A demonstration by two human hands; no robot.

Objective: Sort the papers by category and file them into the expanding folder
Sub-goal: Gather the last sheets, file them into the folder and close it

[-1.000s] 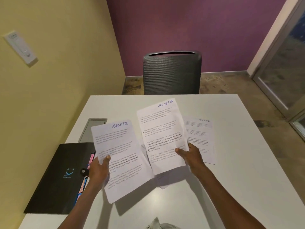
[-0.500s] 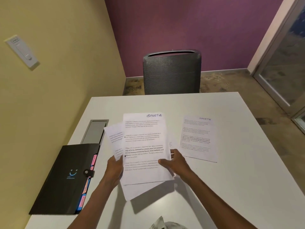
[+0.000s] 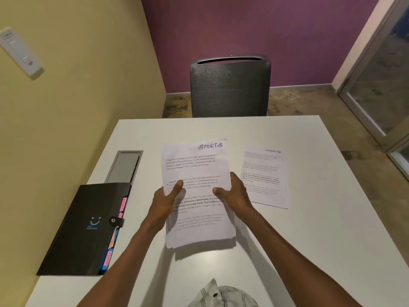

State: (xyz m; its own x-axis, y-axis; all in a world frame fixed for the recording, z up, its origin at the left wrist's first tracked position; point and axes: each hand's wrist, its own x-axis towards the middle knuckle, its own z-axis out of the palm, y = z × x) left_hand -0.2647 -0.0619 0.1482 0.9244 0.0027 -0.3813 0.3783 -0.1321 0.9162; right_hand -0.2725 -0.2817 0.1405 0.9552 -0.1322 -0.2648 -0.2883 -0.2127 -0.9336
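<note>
Your left hand (image 3: pixel 164 201) and right hand (image 3: pixel 233 193) both gripping the white printed paper stack headed "SPORTS" (image 3: pixel 197 191) by its side edges, thumbs on top, above the white bench (image 3: pixel 321 218), another single white printed sheet (image 3: pixel 264 177) lying flat just right, closed black expanding folder with coloured tabs (image 3: pixel 86 227) to the left, grey mesh chair (image 3: pixel 230 87) beyond, yellow and purple walls.

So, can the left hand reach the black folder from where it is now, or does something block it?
Probably yes. The black folder lies closed on the table just beside the left hand, with nothing between them. But that hand grips the stack of papers together with the right hand, so it must let go first.
</note>
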